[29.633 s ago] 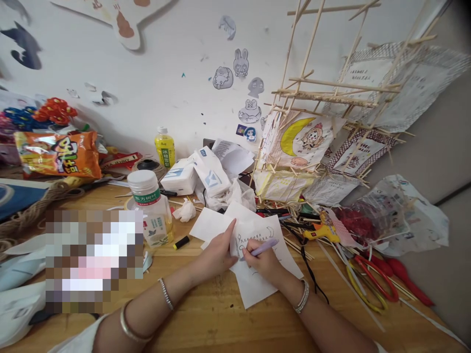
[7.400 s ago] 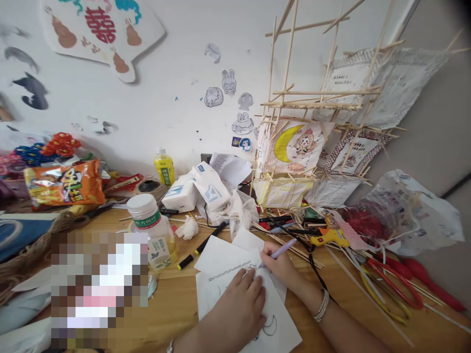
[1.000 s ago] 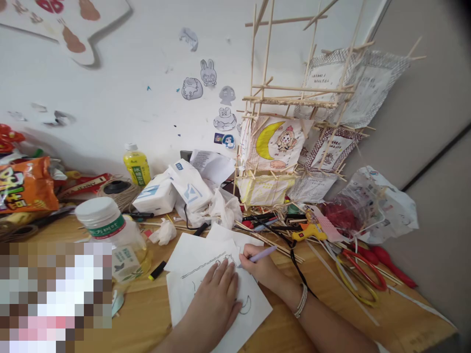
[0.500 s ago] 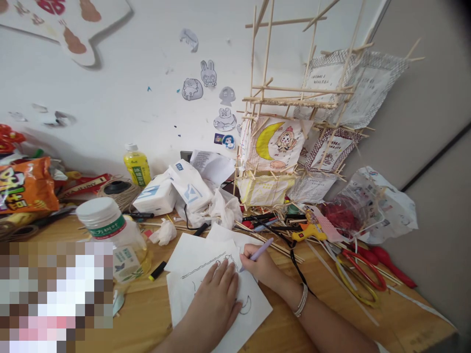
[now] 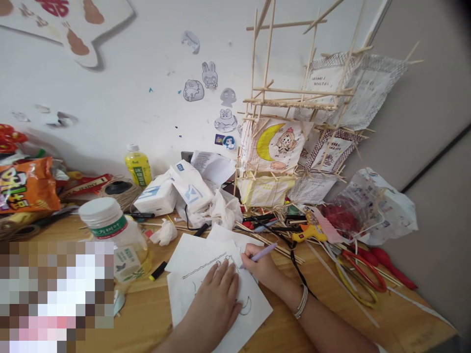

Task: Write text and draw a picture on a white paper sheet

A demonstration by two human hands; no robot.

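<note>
White sheets of paper (image 5: pixel 257 308) lie overlapping on the wooden table. The top sheet carries a double wavy line, a small round shape near its upper corner and a crescent moon outline. My left hand (image 5: pixel 218 294) rests flat on this sheet with fingers stretched out, covering part of the drawing. A light purple pen (image 5: pixel 265 251) is pinched in my right hand (image 5: pixel 263 267), its tip at the paper near the upper right edge. Silvery bracelets circle my right wrist.
Left of the papers stand a wide plastic bottle (image 5: pixel 105 220) and a black marker (image 5: pixel 158 271). Tissue packs (image 5: pixel 156 195) lie behind. A stick frame with drawn paper panels (image 5: pixel 281 144) rises at the back right. Scissors (image 5: pixel 362 279) and a yellow glue gun (image 5: pixel 309 233) lie on the right.
The purple pen leans over a little more to the right in my right hand. My left hand stays flat in the same place on the paper.
</note>
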